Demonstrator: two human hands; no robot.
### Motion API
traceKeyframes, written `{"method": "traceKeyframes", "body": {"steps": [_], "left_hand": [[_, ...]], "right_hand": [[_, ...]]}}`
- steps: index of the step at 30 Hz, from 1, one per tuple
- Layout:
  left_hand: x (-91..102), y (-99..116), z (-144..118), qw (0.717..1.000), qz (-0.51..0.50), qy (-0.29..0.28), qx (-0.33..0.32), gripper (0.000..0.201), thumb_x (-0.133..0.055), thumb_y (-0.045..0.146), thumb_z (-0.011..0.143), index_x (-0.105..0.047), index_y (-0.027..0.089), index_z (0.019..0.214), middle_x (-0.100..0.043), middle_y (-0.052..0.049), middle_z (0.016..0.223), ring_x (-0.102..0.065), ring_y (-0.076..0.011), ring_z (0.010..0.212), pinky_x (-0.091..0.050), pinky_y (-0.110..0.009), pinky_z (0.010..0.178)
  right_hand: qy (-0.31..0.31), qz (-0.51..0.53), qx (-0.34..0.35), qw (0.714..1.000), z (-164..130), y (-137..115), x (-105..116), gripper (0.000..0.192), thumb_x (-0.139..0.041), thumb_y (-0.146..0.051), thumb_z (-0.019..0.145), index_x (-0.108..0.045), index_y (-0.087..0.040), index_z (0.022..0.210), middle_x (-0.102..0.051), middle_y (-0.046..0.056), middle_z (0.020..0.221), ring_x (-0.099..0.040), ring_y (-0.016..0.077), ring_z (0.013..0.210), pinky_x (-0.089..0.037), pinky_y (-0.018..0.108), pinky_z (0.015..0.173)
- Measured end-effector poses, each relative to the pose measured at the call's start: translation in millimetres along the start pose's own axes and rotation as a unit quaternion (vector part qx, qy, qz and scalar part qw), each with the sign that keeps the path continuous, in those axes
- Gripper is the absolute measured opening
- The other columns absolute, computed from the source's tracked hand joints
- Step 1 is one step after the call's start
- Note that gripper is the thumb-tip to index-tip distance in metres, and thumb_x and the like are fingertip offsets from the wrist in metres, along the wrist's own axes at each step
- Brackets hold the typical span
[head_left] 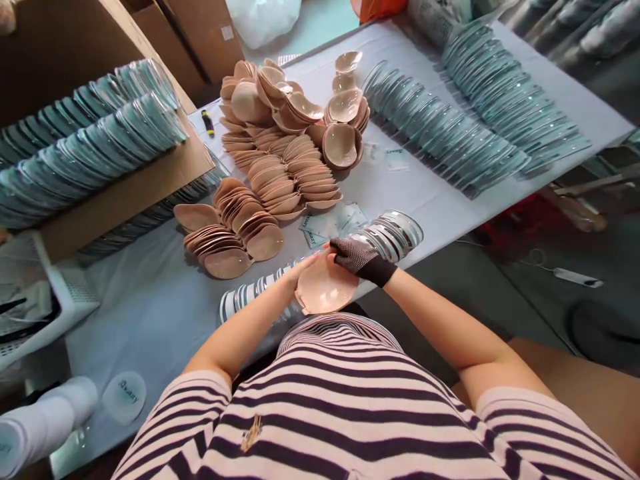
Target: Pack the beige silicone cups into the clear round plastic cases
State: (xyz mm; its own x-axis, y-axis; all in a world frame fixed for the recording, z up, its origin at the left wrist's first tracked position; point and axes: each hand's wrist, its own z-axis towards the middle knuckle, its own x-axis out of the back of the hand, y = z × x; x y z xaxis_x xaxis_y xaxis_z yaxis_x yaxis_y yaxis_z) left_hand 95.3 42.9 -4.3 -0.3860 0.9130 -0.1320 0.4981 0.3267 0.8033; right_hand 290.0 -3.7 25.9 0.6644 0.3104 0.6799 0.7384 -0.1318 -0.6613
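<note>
A beige silicone bra cup is held close to my body at the table's front edge. My left hand is bare and closed on its left side, most of the fingers hidden behind the cup. On its upper right side my right hand, in a dark mesh glove, grips the rim. Just beyond my right hand lies a row of clear plastic shells. Another row of clear shells runs beneath my left forearm. Small printed clear sheets lie beyond my hands.
Stacked beige cups cover the table's middle. Long rows of clear shells stand at the right. A cardboard box with more shells is at the left. A white basket and round white pads sit lower left.
</note>
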Motion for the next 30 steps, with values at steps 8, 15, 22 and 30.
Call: {"method": "traceKeyframes", "body": {"steps": [8,15,22,30], "left_hand": [[-10.6,-28.3,-5.9,0.932,-0.349,-0.032,0.094,0.068,-0.091,0.035,0.053,-0.066,0.019,0.114,-0.073,-0.008,0.103,-0.068,-0.0213,0.091,-0.052,-0.033,0.086],[-15.2,-27.8,-24.1,0.895,-0.435,0.016,0.097,0.065,-0.088,0.024,0.055,-0.068,0.016,0.116,-0.073,-0.011,0.105,-0.069,-0.0263,0.096,-0.053,-0.034,0.085],[17.7,-31.5,-6.0,0.836,-0.488,0.245,0.049,0.06,-0.089,0.026,0.054,-0.067,0.012,0.108,-0.074,-0.013,0.097,-0.07,-0.0295,0.089,-0.055,-0.04,0.08],[28.6,-35.2,20.1,0.732,-0.583,0.35,0.048,0.04,-0.074,0.015,0.07,-0.064,0.012,0.109,-0.074,-0.012,0.098,-0.072,-0.0269,0.091,-0.057,-0.046,0.092]], "right_hand": [[-0.08,0.059,0.054,0.994,40.2,27.0,-21.9,0.044,-0.048,-0.024,0.096,-0.057,-0.016,0.138,-0.073,0.011,0.118,-0.069,0.0195,0.103,-0.052,0.03,0.091],[-0.099,-0.227,-0.055,0.967,139.7,62.9,-27.2,0.064,-0.064,-0.023,0.084,-0.048,-0.013,0.146,-0.049,0.024,0.147,-0.05,0.0374,0.131,-0.041,0.051,0.106],[-0.147,-0.239,-0.052,0.958,162.9,84.7,-39.7,0.032,-0.051,-0.015,0.092,-0.068,-0.011,0.12,-0.069,0.022,0.119,-0.066,0.0294,0.108,-0.048,0.039,0.089],[0.074,-0.161,-0.025,0.984,141.4,40.8,5.5,0.034,-0.039,-0.026,0.101,-0.067,-0.013,0.115,-0.073,0.014,0.11,-0.068,0.0237,0.102,-0.048,0.031,0.085]]}}
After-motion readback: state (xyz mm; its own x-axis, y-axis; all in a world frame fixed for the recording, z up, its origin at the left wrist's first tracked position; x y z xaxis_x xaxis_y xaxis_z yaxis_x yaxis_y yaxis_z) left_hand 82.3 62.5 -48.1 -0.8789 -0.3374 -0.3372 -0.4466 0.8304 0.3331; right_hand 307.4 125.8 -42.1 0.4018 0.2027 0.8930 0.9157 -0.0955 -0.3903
